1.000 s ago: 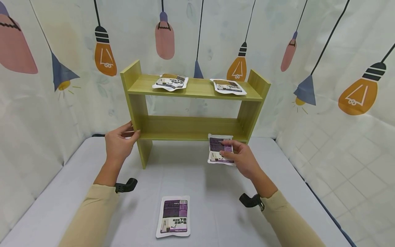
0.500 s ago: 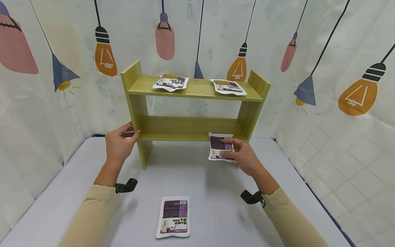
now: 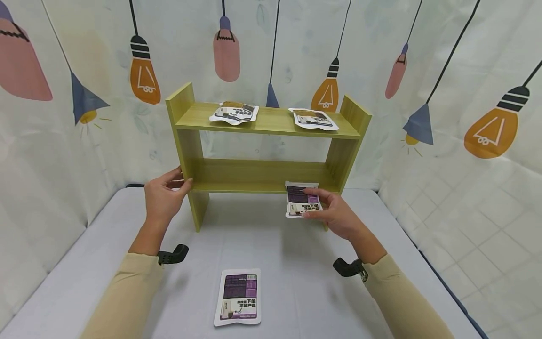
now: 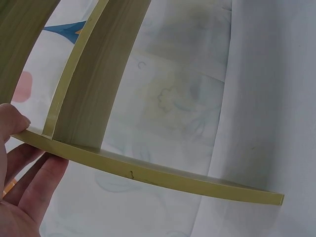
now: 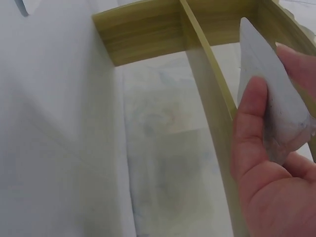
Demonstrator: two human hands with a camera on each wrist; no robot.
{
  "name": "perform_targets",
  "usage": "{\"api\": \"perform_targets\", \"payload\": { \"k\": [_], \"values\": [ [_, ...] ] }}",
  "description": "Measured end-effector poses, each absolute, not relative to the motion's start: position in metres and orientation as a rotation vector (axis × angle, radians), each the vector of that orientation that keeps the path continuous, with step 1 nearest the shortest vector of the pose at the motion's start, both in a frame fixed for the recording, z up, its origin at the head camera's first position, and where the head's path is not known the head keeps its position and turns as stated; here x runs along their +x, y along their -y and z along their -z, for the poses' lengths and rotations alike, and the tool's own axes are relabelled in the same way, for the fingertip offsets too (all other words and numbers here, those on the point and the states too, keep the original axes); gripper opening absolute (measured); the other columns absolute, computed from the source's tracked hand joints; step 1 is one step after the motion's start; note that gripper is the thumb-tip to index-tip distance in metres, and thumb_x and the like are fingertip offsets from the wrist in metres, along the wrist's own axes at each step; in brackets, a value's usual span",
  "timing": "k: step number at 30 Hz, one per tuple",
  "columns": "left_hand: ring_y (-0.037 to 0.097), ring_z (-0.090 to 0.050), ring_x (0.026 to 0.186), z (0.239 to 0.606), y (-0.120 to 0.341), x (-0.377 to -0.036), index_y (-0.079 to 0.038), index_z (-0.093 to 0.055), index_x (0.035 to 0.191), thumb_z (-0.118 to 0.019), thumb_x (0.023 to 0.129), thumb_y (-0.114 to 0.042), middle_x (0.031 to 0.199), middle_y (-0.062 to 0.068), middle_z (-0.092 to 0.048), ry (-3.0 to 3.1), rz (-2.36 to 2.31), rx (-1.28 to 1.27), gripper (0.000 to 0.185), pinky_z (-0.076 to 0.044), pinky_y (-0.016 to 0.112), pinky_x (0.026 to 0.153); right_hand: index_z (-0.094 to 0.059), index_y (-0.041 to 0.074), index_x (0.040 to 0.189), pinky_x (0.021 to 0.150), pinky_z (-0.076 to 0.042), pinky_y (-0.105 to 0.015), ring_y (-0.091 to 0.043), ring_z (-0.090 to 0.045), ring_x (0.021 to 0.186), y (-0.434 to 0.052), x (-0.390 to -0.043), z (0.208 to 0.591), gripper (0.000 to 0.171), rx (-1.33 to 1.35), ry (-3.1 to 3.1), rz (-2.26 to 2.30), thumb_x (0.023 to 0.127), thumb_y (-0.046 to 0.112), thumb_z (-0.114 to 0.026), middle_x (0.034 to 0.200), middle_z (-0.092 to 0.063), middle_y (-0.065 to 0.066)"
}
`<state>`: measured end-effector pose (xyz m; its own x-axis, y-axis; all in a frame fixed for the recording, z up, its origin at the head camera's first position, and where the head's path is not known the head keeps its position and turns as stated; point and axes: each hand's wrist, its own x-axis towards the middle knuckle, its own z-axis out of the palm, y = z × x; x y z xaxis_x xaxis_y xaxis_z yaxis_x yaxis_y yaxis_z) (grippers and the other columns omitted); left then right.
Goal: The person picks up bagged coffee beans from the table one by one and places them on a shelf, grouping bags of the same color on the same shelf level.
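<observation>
A yellow-green two-tier wooden shelf (image 3: 262, 175) stands on the table. My left hand (image 3: 164, 194) grips the edge of its left side panel; in the left wrist view the thumb (image 4: 12, 120) is on one face and the fingers (image 4: 45, 185) on the other. My right hand (image 3: 336, 212) pinches a white pouch with a purple label (image 3: 295, 200) between thumb and fingers, at the front right of the lower board. From the right wrist view the pouch (image 5: 274, 94) is tilted, its pale side showing, close to the board's edge.
On the top board lie two pouches with brown-and-white labels, a left pouch (image 3: 235, 113) and a right pouch (image 3: 313, 119). Another purple-labelled pouch (image 3: 239, 297) lies flat on the white-covered table (image 3: 190, 301), near the front. A printed curtain (image 3: 271, 47) hangs behind.
My right hand has raised the pouch slightly and tilted it back toward the lower board. My left hand stays on the side panel, and the other pouches have not moved.
</observation>
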<state>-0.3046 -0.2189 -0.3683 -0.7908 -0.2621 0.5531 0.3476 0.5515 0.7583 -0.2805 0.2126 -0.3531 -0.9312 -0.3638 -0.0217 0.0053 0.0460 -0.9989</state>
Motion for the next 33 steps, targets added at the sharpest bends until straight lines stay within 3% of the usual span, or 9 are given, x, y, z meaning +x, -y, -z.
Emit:
{"api": "perform_targets", "payload": {
  "k": [8, 33],
  "values": [
    [0.039, -0.074, 0.103, 0.3679, 0.2193, -0.3042, -0.018, -0.066, 0.138, -0.073, 0.094, -0.027, 0.123, 0.017, -0.074, 2.161, 1.244, -0.060, 0.045, -0.048, 0.002, 0.071, -0.043, 0.006, 0.154, 0.092, -0.057, -0.023, -0.024, -0.057, 0.121, -0.2166, -0.2821, 0.3514, 0.084, -0.396, -2.011, 1.919, 0.079, -0.012, -0.077, 0.147, -0.043, -0.017],
    [0.038, -0.074, 0.102, 0.3697, 0.2200, -0.3056, -0.016, -0.067, 0.137, -0.074, 0.094, -0.026, 0.124, 0.016, -0.074, 2.146, 1.241, -0.079, 0.045, -0.047, 0.001, 0.069, -0.042, 0.004, 0.154, 0.091, -0.057, -0.021, -0.019, -0.061, 0.115, -0.2160, -0.2873, 0.3515, 0.074, -0.393, -2.006, 1.975, 0.086, -0.012, -0.069, 0.137, -0.050, -0.013]
  ]
}}
